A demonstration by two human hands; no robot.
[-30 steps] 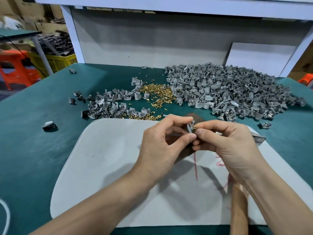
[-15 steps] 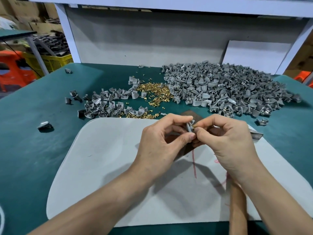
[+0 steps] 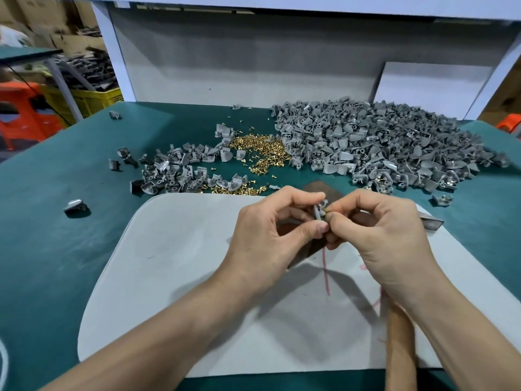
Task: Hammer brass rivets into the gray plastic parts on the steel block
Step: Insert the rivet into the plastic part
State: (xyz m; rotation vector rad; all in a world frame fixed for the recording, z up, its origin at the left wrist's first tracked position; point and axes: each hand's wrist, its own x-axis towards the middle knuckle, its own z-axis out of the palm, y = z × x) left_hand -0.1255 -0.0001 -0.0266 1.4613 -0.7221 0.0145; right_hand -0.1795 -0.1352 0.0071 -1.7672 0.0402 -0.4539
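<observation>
My left hand (image 3: 277, 230) pinches a small gray plastic part (image 3: 320, 210) between thumb and forefinger, held above the dark steel block (image 3: 315, 187), which is mostly hidden behind both hands. My right hand (image 3: 377, 230) pinches a brass rivet (image 3: 326, 214) against that part. A wooden hammer handle (image 3: 400, 342) lies under my right forearm, and its metal head (image 3: 431, 222) pokes out to the right of my right hand. Loose brass rivets (image 3: 258, 150) lie in a heap at the table's middle.
A big pile of gray parts (image 3: 380, 145) covers the back right, a smaller pile (image 3: 180, 176) the back left. Stray parts (image 3: 74, 206) lie on the green table. A light gray mat (image 3: 183, 263) is under my hands. A white board (image 3: 431, 88) leans at the back.
Both hands stay together pinching the part and rivet. The view has shifted slightly; the fingers have adjusted only a little.
</observation>
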